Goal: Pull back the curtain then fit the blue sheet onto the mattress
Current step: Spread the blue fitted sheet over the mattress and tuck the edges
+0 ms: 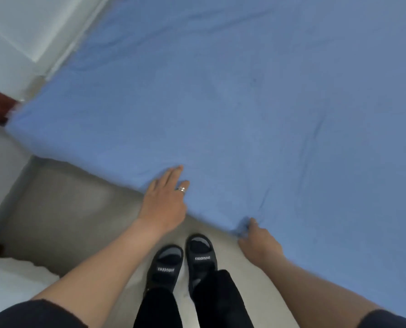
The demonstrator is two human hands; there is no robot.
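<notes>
Blue sheet covers the mattress top, hem at the near edge. Left hand lies flat with fingers straight, likely pinning the cloth. Right hand pinches a bunched fold at the edge, probably to tuck it under. Curtain not in view.

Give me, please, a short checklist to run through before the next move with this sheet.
1. Right hand grips the sheet edge: ok, fabric is bunched in its fingers.
2. Left hand steadies the edge: ok, fingers lie straight on the fabric.
3. Top lies smooth: not ok, creases run up from the right hand.
4. Left corner covered: ok, blue wraps it, though it is blurred.
5. Edge tucked underneath: cannot tell, the underside is hidden.
6. Footing steady: ok, both slippers are on the floor.
</notes>
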